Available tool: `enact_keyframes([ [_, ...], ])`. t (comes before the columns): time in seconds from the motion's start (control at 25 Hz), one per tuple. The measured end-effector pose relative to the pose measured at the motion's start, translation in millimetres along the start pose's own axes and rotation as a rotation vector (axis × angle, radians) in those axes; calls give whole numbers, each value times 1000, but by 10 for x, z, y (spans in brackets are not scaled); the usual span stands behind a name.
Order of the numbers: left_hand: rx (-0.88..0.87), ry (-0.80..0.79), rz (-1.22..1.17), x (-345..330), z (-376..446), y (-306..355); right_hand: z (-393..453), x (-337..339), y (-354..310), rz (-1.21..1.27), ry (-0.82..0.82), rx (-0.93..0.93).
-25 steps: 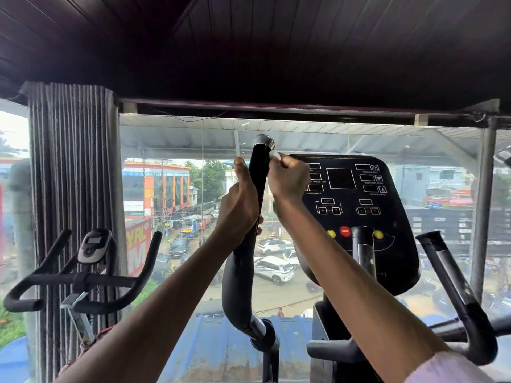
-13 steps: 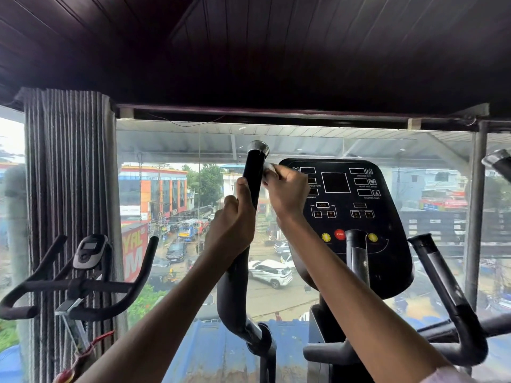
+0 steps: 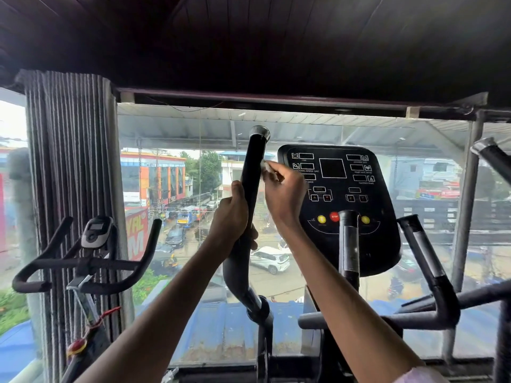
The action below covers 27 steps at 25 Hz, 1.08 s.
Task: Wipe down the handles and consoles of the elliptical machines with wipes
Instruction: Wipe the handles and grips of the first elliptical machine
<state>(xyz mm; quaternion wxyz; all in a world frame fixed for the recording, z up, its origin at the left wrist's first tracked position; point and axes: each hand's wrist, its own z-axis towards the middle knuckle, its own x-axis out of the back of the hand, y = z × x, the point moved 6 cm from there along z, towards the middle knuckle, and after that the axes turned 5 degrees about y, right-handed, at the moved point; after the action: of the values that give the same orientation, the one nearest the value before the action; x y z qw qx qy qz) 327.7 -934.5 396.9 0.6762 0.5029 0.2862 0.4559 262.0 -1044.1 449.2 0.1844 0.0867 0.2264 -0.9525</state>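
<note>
The person is standing at an elliptical machine facing a glass window [image 3: 171, 189] with a street beyond it. The left hand [image 3: 231, 217] is gripping the tall black handle [image 3: 253, 172] at about mid-height, its fingers wrapped fully round the bar and the thumb lying up along the near side. The right hand [image 3: 284, 192] is pinching a small white wipe [image 3: 266, 166] between thumb and fingers and is pressing it against the right face of the same handle, just above the left hand and below the silver end cap. The wipe is crumpled and mostly hidden by the fingers. The black console [image 3: 356, 189] is sitting just right of the handle, behind the right hand, showing dark display panels, two yellow buttons and one red stop button. The opposite handle [image 3: 425, 261] is leaning at the right, apart from both hands. A stationary bike handlebar [image 3: 83, 264] with a small monitor is standing at the left, in front of a grey ribbed curtain [image 3: 69, 175].
</note>
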Motion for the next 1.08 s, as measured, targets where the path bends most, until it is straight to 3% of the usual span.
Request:
enact_keyframes([
  [0.16, 12, -13, -21, 5, -66, -46, -394, 193, -148, 20, -34, 110],
  [0.4, 14, -12, -35, 21, -142, -73, -620, 354, -104, 1, -114, 51],
  [0.64, -85, 70, 38, 67, -144, -269, -852, 389, -281, -1, -72, -17],
  [0.8, -15, 19, -15, 78, -224, -407, -1218, 542, -363, -38, -117, 3],
  [1.08, 132, -69, -146, 107, -371, -476, -1129, 453, -560, -194, -42, -69],
])
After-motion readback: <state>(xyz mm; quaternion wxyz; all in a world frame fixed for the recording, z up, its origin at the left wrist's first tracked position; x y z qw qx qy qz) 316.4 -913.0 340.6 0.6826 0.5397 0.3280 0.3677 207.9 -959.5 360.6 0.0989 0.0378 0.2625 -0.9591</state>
